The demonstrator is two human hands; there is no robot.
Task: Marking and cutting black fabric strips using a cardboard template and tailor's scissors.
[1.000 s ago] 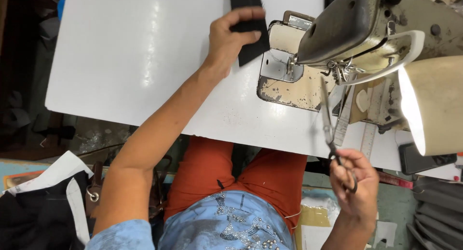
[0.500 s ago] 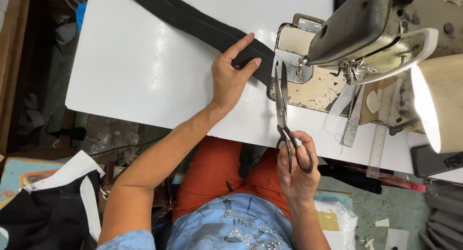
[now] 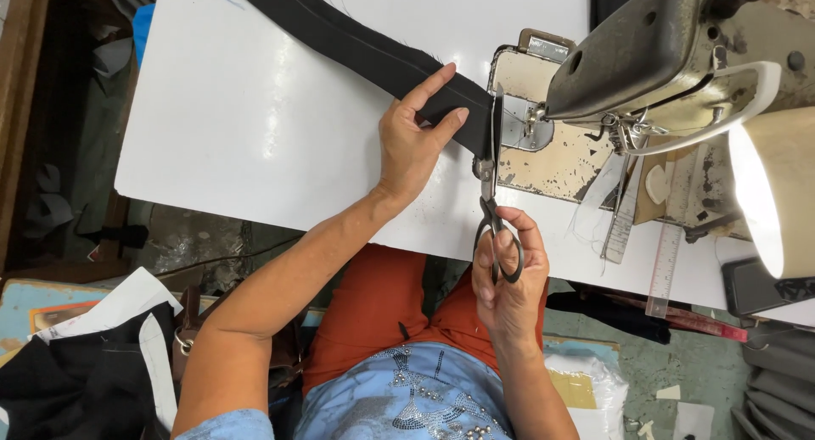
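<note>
A long black fabric strip (image 3: pixel 340 41) lies diagonally across the white table (image 3: pixel 255 143), its end beside the sewing machine (image 3: pixel 645 58). My left hand (image 3: pixel 413 143) presses flat on the strip's end, fingers spread. My right hand (image 3: pixel 508 274) grips the black handles of a pair of scissors (image 3: pixel 491 173). The blades point away from me and sit at the edge of the strip, next to the machine's needle plate (image 3: pixel 522 126).
A lit lamp shade (image 3: pixel 777 185) glares at the right. Two rulers (image 3: pixel 666 262) lie by the machine base. A dark phone-like slab (image 3: pixel 755 287) rests at the table's right edge. Black and white cloth pieces (image 3: pixel 85 364) are piled at lower left.
The fabric strip has been pulled left out of the machine. My right hand has brought the scissors from beside my lap up to the strip's end. My left hand now lies flatter on the strip.
</note>
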